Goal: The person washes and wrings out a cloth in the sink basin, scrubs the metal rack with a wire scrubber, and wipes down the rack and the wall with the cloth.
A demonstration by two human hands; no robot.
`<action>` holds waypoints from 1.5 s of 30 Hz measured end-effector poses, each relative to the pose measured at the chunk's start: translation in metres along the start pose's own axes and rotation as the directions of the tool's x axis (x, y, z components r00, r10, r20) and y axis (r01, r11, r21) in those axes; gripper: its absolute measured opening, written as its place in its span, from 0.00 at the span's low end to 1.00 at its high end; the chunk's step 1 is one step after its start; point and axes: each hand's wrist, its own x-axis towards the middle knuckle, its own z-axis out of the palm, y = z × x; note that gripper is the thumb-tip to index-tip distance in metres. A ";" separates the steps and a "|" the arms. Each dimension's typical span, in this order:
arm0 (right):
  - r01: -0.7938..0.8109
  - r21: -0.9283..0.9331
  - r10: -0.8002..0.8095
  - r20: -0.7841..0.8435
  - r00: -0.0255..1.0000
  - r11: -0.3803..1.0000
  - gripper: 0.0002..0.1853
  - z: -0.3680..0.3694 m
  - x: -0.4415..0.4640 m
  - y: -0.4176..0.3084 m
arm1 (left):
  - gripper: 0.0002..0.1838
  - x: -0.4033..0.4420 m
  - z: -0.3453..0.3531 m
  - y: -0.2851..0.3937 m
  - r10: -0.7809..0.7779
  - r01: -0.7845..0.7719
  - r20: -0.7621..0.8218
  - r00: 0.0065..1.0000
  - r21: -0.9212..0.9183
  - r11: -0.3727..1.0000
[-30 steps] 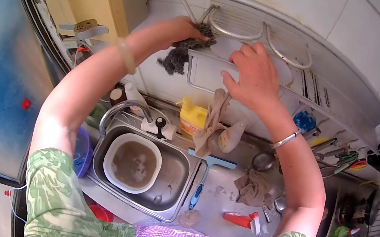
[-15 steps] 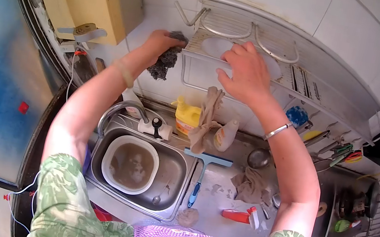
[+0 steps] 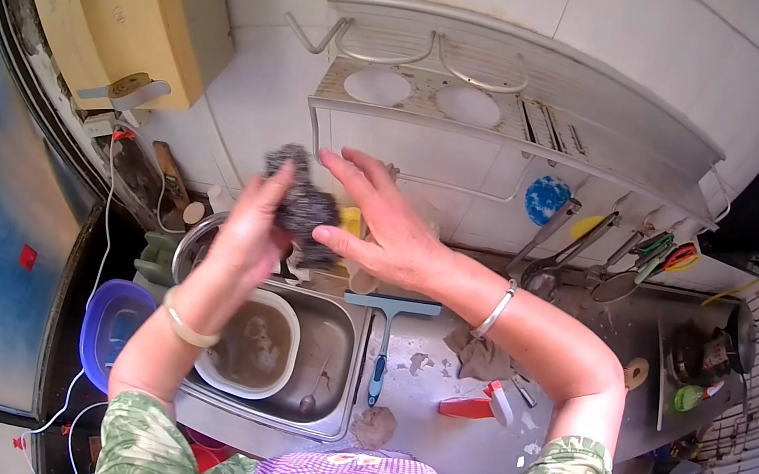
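A dark grey, fuzzy cloth or scourer (image 3: pixel 305 209) is held in my left hand (image 3: pixel 252 225), above the sink's back edge. Close on its right, my right hand (image 3: pixel 387 223) has its fingers apart, the thumb beside the scourer's edge; whether it touches is unclear. Behind both hands, the metal wall rack (image 3: pixel 410 121) has two round holes in its shelf. Below, a white basin (image 3: pixel 288 363) of murky water stands in the steel sink (image 3: pixel 341 352). The tap is mostly hidden by my left hand and forearm.
A blue squeegee (image 3: pixel 385 340), a red spray bottle (image 3: pixel 468 408) and a brown rag (image 3: pixel 480 356) lie on the counter. Utensils hang under the rack at the right. A purple basin (image 3: pixel 113 322) stands left of the sink. A yellow appliance (image 3: pixel 127 0) is at upper left.
Both hands have come away from the rack, down and to the left. My left hand brought the scourer in front of my body, and my right hand moved close to it. The view has shifted.
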 end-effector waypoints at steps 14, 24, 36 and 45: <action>-0.381 -0.634 0.223 -0.318 0.922 0.673 0.24 -0.204 -0.038 -0.037 | 0.12 0.015 0.100 -0.020 0.661 -0.751 0.481 0.576 0.631 0.194; 0.016 -0.827 0.185 0.145 0.972 0.563 0.23 -0.203 0.024 0.083 | 0.09 0.107 0.084 0.005 0.629 -0.692 0.732 0.261 0.596 -0.406; -0.035 -0.934 0.417 0.125 0.900 0.356 0.20 -0.172 0.059 0.085 | 0.10 0.114 0.074 -0.013 0.701 -0.672 0.695 0.159 0.597 -0.439; -0.184 -0.827 0.479 0.114 0.871 0.531 0.19 -0.178 0.063 0.077 | 0.11 0.115 0.071 -0.012 0.706 -0.690 0.693 0.146 0.583 -0.429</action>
